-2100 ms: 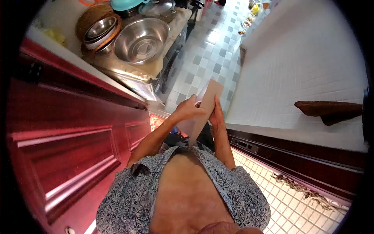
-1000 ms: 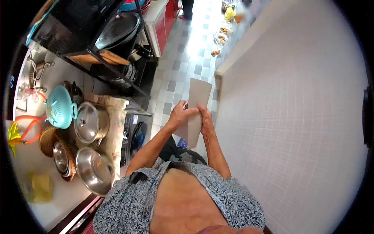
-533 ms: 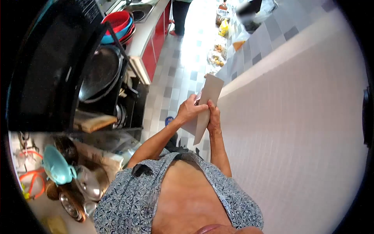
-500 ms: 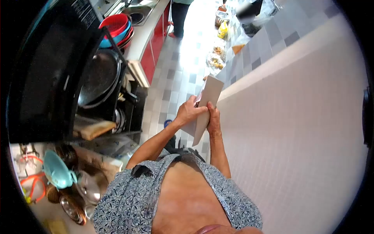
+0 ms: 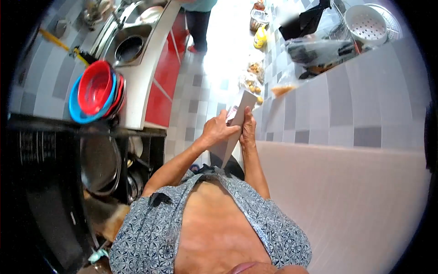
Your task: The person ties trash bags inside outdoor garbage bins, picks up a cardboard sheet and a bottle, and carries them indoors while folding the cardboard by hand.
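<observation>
A flat, pale grey cardboard piece (image 5: 245,101), perhaps a box, is held between my two hands in front of my waist. Its plain narrow face is turned up toward me, and some pink print shows on its left side. My left hand (image 5: 218,131) grips it from the left, the thumb lying across the top face. On the other side my right hand (image 5: 248,129) wraps the right edge, with its thumb pointing up along it. The fingertips underneath are hidden, and so is most of the far side of the cardboard.
At left is a counter (image 5: 134,96) with stacked red and blue basins (image 5: 95,89) and a sink (image 5: 145,32). A black rack (image 5: 150,144) holds pans. Ahead stands another person (image 5: 197,27). Bags of produce (image 5: 254,75) line the floor. A pale wall panel (image 5: 337,192) is at right.
My view has swung rightward and moved forward along the passage; the counter and basins show more fully. Both hands still hold the cardboard piece, with the right thumb slightly higher on it.
</observation>
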A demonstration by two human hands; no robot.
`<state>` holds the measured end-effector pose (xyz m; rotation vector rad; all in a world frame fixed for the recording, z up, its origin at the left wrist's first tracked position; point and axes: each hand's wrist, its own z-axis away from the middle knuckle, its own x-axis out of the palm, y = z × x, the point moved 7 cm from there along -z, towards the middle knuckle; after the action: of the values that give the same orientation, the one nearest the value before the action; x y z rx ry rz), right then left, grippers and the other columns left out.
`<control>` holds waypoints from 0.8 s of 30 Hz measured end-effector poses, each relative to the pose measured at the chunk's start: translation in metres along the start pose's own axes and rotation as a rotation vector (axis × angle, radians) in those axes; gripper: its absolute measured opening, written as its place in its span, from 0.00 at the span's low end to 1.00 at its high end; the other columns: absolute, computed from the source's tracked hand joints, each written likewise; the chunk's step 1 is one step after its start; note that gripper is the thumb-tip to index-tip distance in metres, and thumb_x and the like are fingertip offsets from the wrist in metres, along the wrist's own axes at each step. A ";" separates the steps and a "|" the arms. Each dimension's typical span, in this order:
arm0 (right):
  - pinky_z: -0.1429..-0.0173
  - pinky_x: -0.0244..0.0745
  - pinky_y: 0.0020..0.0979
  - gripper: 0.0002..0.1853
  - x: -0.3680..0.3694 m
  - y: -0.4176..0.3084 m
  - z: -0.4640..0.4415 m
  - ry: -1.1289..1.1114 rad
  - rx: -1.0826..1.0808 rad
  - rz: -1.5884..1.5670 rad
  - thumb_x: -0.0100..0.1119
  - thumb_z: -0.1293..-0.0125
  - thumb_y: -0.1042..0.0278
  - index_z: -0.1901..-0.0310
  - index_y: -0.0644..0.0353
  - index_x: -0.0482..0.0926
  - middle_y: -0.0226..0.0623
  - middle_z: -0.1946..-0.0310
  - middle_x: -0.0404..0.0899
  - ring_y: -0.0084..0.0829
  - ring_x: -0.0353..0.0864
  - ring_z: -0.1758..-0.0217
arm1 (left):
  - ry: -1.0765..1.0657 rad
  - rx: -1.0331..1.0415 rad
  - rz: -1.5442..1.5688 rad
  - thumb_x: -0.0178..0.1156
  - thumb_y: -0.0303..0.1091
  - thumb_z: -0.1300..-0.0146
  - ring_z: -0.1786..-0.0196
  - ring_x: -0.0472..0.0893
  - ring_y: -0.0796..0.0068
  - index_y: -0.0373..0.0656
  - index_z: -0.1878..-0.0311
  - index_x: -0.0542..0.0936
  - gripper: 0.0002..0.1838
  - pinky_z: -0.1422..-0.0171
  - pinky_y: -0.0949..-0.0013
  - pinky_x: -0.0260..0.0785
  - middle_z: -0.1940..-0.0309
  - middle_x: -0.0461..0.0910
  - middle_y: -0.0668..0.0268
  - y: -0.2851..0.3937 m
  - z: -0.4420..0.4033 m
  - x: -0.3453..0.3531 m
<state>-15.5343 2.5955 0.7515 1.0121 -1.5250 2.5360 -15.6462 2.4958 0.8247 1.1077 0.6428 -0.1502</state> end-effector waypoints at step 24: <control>0.43 0.76 0.31 0.37 0.107 -0.204 -0.591 0.038 -0.060 0.057 0.55 0.28 0.28 0.41 0.58 0.78 0.31 0.51 0.79 0.24 0.78 0.48 | 0.068 0.052 0.052 0.57 0.75 0.36 0.48 0.85 0.39 0.27 0.44 0.71 0.49 0.42 0.47 0.76 0.51 0.83 0.35 0.138 -0.585 -0.180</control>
<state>-15.8583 3.1397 0.7825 0.9208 -1.6319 2.5143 -15.9714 3.0304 0.8637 1.1823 0.6734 -0.0845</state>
